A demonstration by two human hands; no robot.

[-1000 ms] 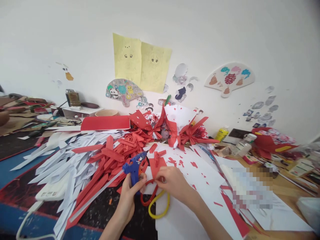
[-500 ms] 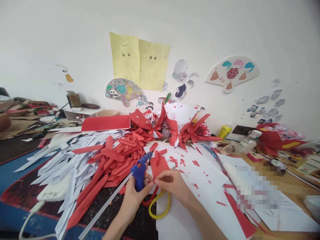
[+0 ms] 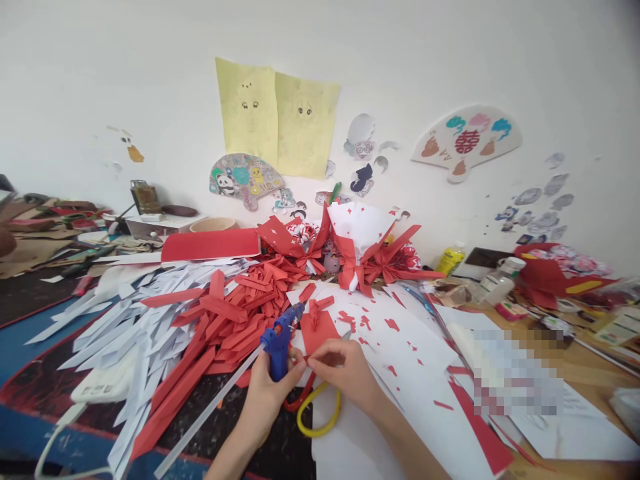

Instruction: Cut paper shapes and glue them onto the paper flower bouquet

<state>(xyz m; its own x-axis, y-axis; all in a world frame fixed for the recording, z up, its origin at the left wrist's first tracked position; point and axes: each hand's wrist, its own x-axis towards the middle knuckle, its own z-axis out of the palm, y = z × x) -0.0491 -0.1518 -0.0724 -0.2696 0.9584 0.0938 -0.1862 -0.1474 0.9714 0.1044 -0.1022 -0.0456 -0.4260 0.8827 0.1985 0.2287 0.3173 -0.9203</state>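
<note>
My left hand (image 3: 274, 387) is closed around the handle of a blue glue gun (image 3: 280, 340), whose nozzle points up and away. A long translucent glue stick (image 3: 210, 413) runs out of its back. Thumb and fingertips of that hand meet my right hand (image 3: 345, 373), which is closed in a pinch. A tiny bit of red shows between the fingertips, too small to name. Below the hands are scissors with a yellow loop (image 3: 319, 435) and a red loop; my fingers partly cover them. A red paper piece (image 3: 320, 331) lies just beyond.
Folded red paper strips (image 3: 250, 313) and white paper strips (image 3: 130, 333) are heaped on the left. White sheets (image 3: 420, 387) with red scraps lie on the right. Red and white paper bouquets (image 3: 357, 240) stand by the wall. A yellow bottle (image 3: 451, 260) is at the back right.
The view has shifted very slightly. Both hands keep nearly the same pose, fingertips together, with the glue gun still in my left hand.
</note>
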